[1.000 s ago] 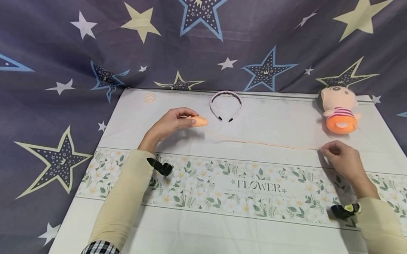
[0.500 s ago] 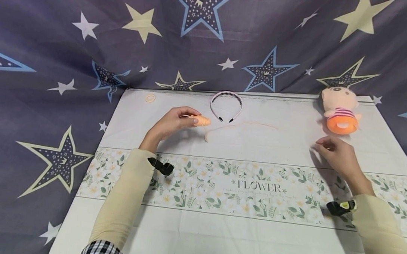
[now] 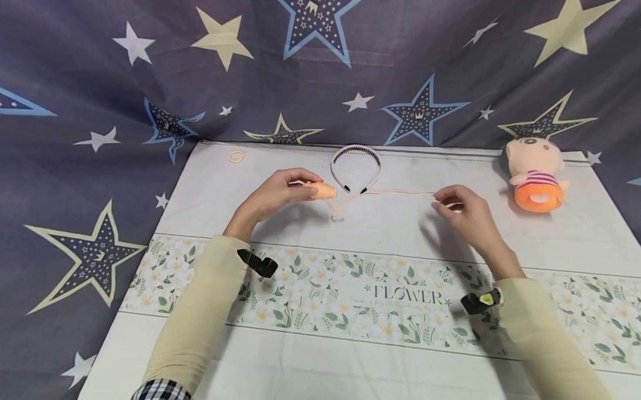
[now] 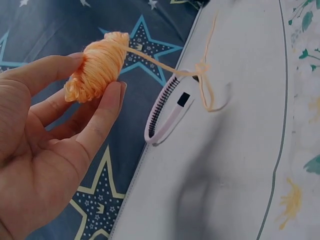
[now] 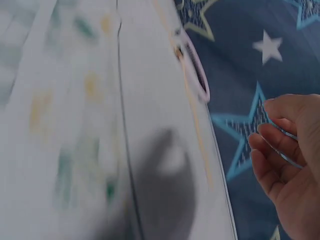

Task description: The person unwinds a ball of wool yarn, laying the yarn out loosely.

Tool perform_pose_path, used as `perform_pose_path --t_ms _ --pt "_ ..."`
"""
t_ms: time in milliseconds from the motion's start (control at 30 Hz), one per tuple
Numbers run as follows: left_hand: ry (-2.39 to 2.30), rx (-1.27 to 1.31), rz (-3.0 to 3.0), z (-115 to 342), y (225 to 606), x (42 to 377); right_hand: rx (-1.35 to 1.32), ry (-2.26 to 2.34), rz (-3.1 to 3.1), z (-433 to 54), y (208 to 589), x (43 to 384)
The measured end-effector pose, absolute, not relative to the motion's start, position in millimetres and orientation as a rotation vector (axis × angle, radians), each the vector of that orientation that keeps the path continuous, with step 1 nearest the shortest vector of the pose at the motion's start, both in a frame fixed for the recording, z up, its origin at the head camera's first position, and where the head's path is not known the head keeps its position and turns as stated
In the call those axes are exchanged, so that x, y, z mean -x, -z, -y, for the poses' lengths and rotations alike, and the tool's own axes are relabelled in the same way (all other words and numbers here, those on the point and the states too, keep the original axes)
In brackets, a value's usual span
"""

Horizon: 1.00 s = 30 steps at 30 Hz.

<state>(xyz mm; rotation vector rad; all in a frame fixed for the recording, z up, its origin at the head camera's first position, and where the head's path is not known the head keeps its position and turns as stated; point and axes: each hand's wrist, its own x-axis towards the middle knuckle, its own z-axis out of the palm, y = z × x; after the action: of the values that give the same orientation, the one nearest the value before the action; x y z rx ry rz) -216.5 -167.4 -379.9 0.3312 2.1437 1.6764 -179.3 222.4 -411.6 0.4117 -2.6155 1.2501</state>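
In the head view my left hand [image 3: 280,195] grips a small bundle of orange yarn [image 3: 323,190] between thumb and fingers. The left wrist view shows the wound yarn [image 4: 97,67] held above the table, thumb on one side and fingers on the other. A loose strand [image 4: 155,61] hangs from it into a tangled loop, then runs right across the table. My right hand [image 3: 470,220] hovers near the strand's far end, fingers loosely curled. In the right wrist view the strand [image 5: 197,120] ends apart from my right hand [image 5: 295,150], which holds nothing.
A pale pink headband [image 3: 379,167] with black teeth lies behind the strand. A small orange ring [image 3: 236,156] lies at the back left. At the back right is a plush toy [image 3: 537,175] with a striped top. A starry curtain [image 3: 324,88] hangs behind the table.
My right hand has let go of the yarn strand, which sprang back leftward, and has moved left toward its end. My left hand shifted slightly right with the bundle.
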Motion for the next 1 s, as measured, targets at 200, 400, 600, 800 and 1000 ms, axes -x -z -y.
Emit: perform_pose_path --t_ms 200,400,600,800,1000 --pt "-1.668 -0.323 -2.152 161 377 216 -0.495 -1.39 2.572 -173 406 189" --pt "-1.698 -0.308 -2.127 156 378 215 -0.587 -1.572 2.534 -123 384 179" --pt "-1.728 -0.358 -2.111 152 380 215 -0.629 -1.668 2.551 -93 406 183" --pt "-1.738 -0.368 -2.115 150 380 214 -0.627 -1.83 2.575 -74 429 191" --pt "-1.716 -0.36 -2.127 150 378 215 -0.588 -1.955 2.553 -67 432 189"
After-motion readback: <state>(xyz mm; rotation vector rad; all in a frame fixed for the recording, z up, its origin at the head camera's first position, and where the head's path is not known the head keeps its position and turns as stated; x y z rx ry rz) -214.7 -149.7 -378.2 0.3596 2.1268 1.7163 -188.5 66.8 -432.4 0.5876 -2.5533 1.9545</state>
